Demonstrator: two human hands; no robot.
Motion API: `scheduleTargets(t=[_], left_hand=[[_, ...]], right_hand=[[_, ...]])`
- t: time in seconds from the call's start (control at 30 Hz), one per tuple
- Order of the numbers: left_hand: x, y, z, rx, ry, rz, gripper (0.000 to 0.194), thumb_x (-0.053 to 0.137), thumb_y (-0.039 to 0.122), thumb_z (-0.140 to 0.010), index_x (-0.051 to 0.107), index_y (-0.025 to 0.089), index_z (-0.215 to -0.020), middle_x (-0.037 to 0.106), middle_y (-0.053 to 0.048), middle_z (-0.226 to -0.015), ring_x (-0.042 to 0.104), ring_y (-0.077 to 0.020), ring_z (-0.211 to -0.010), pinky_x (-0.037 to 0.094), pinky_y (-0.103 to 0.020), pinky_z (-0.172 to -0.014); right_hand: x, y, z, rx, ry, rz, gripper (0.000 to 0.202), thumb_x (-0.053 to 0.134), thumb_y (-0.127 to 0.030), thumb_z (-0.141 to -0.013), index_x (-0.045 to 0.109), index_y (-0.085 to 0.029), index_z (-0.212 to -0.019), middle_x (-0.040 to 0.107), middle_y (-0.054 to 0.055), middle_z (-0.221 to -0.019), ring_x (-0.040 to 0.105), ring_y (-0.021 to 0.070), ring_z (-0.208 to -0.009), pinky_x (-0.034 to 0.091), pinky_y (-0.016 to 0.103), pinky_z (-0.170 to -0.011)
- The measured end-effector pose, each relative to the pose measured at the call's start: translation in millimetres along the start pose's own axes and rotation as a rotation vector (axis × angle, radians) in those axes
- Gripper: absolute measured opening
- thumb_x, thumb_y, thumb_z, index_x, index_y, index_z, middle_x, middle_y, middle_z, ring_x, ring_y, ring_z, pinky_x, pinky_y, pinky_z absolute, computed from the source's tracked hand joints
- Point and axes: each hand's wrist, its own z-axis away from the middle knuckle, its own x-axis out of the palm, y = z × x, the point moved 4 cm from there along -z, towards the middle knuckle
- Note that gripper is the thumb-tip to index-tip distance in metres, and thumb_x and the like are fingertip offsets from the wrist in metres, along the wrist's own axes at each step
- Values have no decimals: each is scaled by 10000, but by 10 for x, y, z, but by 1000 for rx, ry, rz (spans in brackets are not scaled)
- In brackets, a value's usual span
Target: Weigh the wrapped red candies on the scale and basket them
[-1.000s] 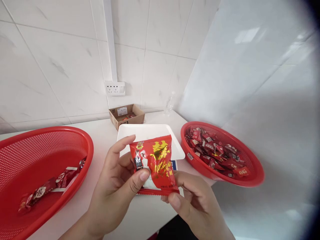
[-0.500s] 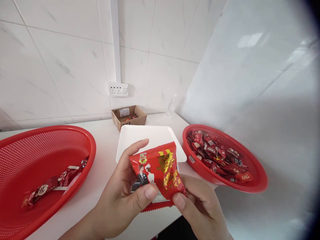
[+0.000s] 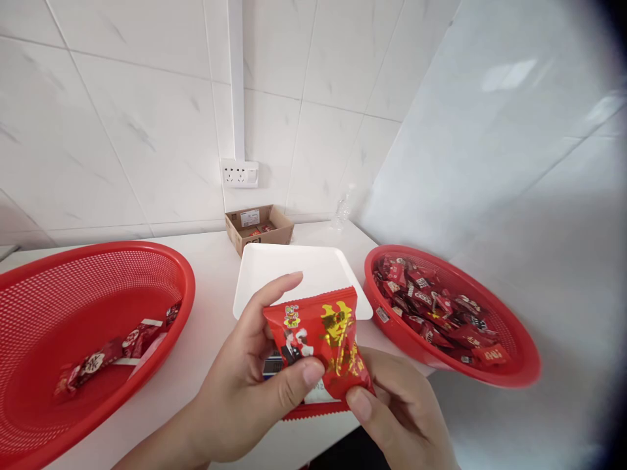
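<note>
A red snack packet (image 3: 318, 320) with gold print and a picture of a couple is held up in front of the white tray. My left hand (image 3: 259, 372) grips its left side, thumb pressed on the front and index finger stretched up behind its top corner. Pinching the packet's lower right corner is my right hand (image 3: 396, 398), thumb in front. Below the packet shows a red serrated edge; whether it belongs to the same packet I cannot tell. Past the hands is a scale's white tray (image 3: 294, 261), its dark display partly hidden behind my left hand.
On the left stands a red mesh basket (image 3: 186, 274) with a few wrapped snacks inside. A red basket (image 3: 519, 372) on the right holds many small red packets. Towards the wall are a cardboard box (image 3: 240, 238) with packets in it and a clear plastic bottle (image 3: 341, 212).
The whole scene has shifted slightly right as my view turned a little left. Both hands keep their grip, and the packet's front now looks a bit flatter.
</note>
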Motion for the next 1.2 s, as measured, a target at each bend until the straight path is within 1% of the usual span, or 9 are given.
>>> scheduleTargets(t=[0.17,0.37,0.53,0.67,0.8,0.93,1.03,1.1,1.2], left_hand=[[-43,-30,-2,9,-33,-34,564,768,295,-854,524,429,-1345,777,53,-1018,701,-96,-932,544,-154,-840],[-95,-58,-37,114,-166,-65,666,686,181,-914,417,502,-1432,749,40,-1169,704,-124,-1009,568,-245,-913],[-67,-69,-9,79,-131,-49,708,710,209,-899,385,504,-1455,757,37,-1105,706,-139,-989,567,-268,-918],[-57,-67,-7,31,-68,-88,784,738,272,-878,305,497,-1490,748,32,-1005,713,-151,-922,582,-253,-837],[-99,-35,-67,150,-56,-263,815,754,255,-860,299,578,-1454,653,35,-1200,661,-146,-1030,554,-247,-878],[-186,11,-72,350,152,-447,665,768,233,-842,463,543,-1346,586,45,-1180,572,-127,-1057,504,-206,-881],[-127,-63,-80,209,-12,-397,531,664,301,-927,440,494,-1368,636,29,-1033,618,-127,-895,527,-207,-754],[-62,-100,-76,105,-164,-323,558,619,373,-947,368,479,-1433,661,-5,-1134,652,-169,-949,554,-255,-778],[-58,-60,-73,125,-125,-276,554,616,422,-936,410,419,-1451,649,-40,-1263,657,-215,-1026,562,-299,-866]], right_hand=[[-14,20,37,-3,-3,38,264,566,-375,-955,711,-208,-810,639,1,-679,569,136,-611,456,232,-608],[-4,35,30,1,11,15,340,558,-436,-947,693,-194,-749,608,2,-624,540,133,-568,453,234,-571],[14,57,9,29,55,-77,374,631,-560,-871,705,-196,-822,659,25,-651,576,165,-577,472,258,-546],[18,41,15,30,131,-51,244,640,-446,-882,727,-218,-867,697,25,-699,590,165,-586,472,259,-547],[-9,46,7,23,241,65,129,623,-308,-888,710,-232,-829,672,3,-651,570,150,-548,473,250,-522],[-60,24,-22,-108,440,193,94,673,-177,-846,645,-256,-888,671,-12,-713,613,139,-590,517,232,-536],[-43,-41,-30,-291,551,308,222,678,-87,-793,609,-255,-920,661,14,-794,656,162,-668,558,263,-565],[9,-84,-26,-400,551,411,286,671,-55,-772,615,-262,-962,646,18,-815,658,162,-678,568,271,-571],[107,-88,-7,-462,458,532,335,662,-43,-771,632,-275,-1011,643,24,-837,654,159,-678,564,270,-567]])
